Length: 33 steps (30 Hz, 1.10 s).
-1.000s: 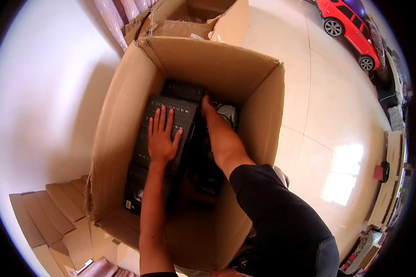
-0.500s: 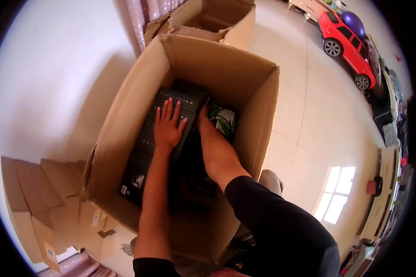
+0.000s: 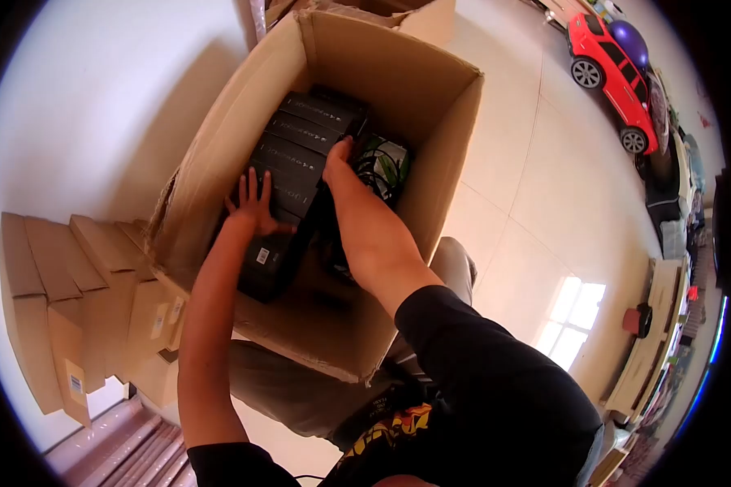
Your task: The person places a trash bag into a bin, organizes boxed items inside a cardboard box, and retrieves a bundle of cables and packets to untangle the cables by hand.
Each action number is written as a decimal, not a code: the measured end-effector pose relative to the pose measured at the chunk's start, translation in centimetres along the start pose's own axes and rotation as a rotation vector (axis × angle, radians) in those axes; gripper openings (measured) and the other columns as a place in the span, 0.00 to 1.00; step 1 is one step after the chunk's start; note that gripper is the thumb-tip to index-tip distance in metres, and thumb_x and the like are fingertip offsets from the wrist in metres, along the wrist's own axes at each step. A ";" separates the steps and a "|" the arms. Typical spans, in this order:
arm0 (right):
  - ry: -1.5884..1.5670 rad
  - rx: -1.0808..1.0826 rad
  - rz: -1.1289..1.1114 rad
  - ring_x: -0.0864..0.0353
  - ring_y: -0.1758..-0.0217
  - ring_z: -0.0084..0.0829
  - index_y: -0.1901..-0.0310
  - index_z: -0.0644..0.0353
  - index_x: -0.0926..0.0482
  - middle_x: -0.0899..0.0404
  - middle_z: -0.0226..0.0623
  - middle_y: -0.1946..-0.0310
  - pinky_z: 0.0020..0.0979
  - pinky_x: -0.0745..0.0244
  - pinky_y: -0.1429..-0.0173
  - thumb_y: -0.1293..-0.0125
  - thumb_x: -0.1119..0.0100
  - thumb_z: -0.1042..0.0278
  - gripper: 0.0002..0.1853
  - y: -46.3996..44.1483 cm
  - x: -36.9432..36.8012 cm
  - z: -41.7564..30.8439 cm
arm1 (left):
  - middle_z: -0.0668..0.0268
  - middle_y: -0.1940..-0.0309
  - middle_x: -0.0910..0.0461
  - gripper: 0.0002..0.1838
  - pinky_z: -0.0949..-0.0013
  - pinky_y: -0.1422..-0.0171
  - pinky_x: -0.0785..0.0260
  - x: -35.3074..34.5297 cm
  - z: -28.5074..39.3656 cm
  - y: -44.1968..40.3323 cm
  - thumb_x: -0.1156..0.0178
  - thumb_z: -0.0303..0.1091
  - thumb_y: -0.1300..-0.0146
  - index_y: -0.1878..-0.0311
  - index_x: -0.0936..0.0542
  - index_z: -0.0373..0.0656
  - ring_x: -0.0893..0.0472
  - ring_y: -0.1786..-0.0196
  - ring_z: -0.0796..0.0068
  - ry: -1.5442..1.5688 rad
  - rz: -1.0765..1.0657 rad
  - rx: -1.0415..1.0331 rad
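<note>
A row of black boxes (image 3: 294, 154) with pale lettering on top lies inside a large open cardboard carton (image 3: 386, 57). My left hand (image 3: 256, 213) rests on the near left part of the row, its fingers spread and nothing gripped. A white label shows on the nearest black box, beside that hand. My right hand (image 3: 338, 161) reaches down along the row's right side, touching the edge of the boxes; most of its fingers are hidden. Just right of it lies a green-and-white patterned package (image 3: 390, 162) with black cables (image 3: 371, 180) over it.
Another open carton (image 3: 426, 20) stands beyond this one. Flattened or folded cardboard boxes (image 3: 81, 300) lean at the left by the white wall (image 3: 97, 105). A red toy car (image 3: 613, 77) and a purple ball (image 3: 629, 42) are at the far right on the tiled floor (image 3: 508, 154).
My left hand has slid from the far boxes towards the near left of the row. My right hand stays at the row's right side. The view has shifted, and more box tops show.
</note>
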State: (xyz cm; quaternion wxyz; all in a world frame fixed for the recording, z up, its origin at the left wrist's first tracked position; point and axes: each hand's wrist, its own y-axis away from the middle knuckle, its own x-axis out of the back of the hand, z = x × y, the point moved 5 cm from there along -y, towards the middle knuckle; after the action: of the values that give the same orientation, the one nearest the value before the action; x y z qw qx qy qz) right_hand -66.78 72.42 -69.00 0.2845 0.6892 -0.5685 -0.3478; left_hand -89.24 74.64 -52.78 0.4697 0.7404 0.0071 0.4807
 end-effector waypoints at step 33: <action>2.012 1.260 -0.373 0.44 0.20 0.63 0.15 0.27 0.47 0.51 0.49 0.15 0.71 0.44 0.24 0.60 0.18 0.38 0.67 7.4 -6.7 -11.7 | 0.55 0.14 0.90 0.81 0.18 0.21 0.80 -2.7 0.0 0.7 0.36 0.86 0.54 0.13 0.75 0.55 0.89 0.14 0.53 0.003 -0.025 -0.098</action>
State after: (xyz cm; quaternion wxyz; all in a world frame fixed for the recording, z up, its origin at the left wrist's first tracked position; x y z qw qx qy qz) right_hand -62.46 77.52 -55.19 0.1592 0.7417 -0.0536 0.6494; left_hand -91.03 72.95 -54.18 0.5113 0.7157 -0.0068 0.4757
